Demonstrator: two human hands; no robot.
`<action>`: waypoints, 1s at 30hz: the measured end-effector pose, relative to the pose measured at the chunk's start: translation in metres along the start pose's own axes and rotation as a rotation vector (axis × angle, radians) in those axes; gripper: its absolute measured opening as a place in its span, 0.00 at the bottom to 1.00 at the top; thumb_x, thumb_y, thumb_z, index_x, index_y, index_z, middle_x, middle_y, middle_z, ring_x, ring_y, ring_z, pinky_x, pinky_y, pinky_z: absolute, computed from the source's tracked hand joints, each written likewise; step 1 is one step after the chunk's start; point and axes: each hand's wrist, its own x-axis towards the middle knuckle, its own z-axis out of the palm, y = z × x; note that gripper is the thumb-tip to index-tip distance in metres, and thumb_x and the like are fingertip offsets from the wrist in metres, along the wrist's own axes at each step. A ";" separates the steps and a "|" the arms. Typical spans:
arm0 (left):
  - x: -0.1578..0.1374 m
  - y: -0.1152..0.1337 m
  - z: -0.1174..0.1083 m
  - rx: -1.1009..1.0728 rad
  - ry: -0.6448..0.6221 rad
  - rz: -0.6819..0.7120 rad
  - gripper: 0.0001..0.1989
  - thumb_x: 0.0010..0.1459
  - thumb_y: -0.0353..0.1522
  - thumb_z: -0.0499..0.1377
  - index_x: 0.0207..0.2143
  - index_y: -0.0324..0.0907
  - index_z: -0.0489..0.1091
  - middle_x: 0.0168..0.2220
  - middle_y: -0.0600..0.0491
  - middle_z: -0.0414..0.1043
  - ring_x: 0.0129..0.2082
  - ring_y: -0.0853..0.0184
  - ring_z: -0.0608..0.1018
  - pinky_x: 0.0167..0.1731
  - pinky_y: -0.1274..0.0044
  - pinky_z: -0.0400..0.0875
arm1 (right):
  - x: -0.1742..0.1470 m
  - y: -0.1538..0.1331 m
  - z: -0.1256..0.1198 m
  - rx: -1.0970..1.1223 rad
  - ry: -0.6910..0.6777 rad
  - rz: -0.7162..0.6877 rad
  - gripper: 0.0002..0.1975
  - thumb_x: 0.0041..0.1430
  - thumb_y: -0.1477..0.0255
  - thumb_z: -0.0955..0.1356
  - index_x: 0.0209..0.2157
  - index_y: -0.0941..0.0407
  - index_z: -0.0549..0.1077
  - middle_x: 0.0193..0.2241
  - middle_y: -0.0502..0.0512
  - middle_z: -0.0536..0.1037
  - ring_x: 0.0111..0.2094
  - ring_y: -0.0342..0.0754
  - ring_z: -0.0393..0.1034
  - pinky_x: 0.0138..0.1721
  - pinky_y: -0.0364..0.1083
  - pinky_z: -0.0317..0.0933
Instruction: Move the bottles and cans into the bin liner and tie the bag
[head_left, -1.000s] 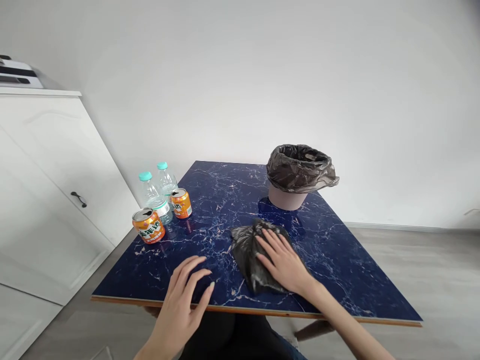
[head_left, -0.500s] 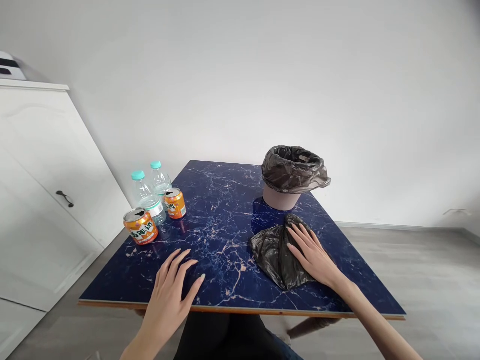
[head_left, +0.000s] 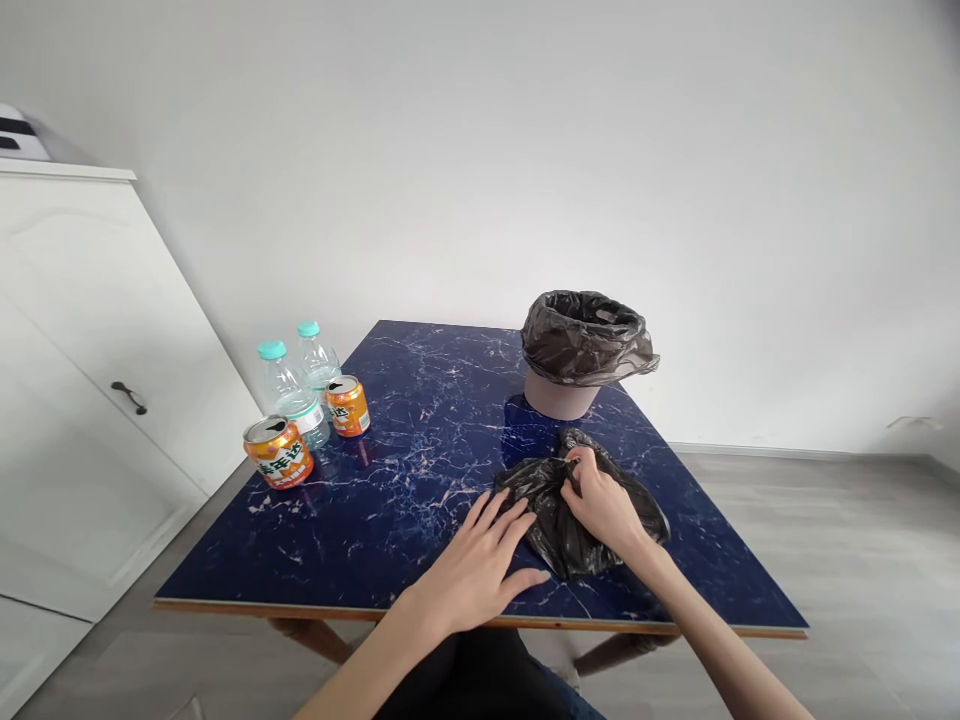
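Note:
A crumpled black plastic bag lies on the right front part of the blue marbled table. My right hand has its fingers curled closed on the upper middle of the bag, gathering the plastic. My left hand is beside the bag's left edge, fingers stretched out and thumb apart, its fingertips close to the plastic; whether they touch it I cannot tell. Behind the bag stands a pinkish bin, its rim covered by a black liner.
Two orange drink cans, both opened, stand at the table's left edge near two clear bottles with turquoise caps. A white cabinet is on the left. A pale wall rises behind the table.
My left hand has moved right, from the table's left front to the bag's left edge. My right hand, earlier flat on the bag, has curled its fingers and closed on the plastic.

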 end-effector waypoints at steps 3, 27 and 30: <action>-0.004 -0.007 0.007 0.027 0.030 -0.024 0.31 0.77 0.49 0.49 0.75 0.46 0.58 0.76 0.46 0.58 0.76 0.48 0.59 0.73 0.50 0.59 | -0.016 -0.005 -0.009 0.053 0.023 -0.077 0.15 0.72 0.67 0.60 0.57 0.53 0.62 0.31 0.51 0.76 0.31 0.52 0.75 0.30 0.46 0.61; 0.021 -0.034 -0.006 0.100 0.021 0.050 0.29 0.76 0.50 0.51 0.70 0.45 0.66 0.70 0.45 0.69 0.73 0.51 0.67 0.72 0.58 0.60 | -0.044 -0.018 -0.026 0.257 0.027 -0.420 0.15 0.77 0.61 0.64 0.60 0.49 0.68 0.51 0.60 0.78 0.53 0.55 0.75 0.53 0.54 0.72; -0.003 -0.043 -0.017 0.112 0.042 0.018 0.25 0.78 0.45 0.51 0.70 0.47 0.67 0.71 0.49 0.69 0.74 0.53 0.65 0.72 0.58 0.63 | -0.034 -0.016 -0.018 0.231 0.137 -0.313 0.19 0.79 0.61 0.60 0.65 0.51 0.66 0.63 0.64 0.72 0.65 0.58 0.68 0.65 0.59 0.65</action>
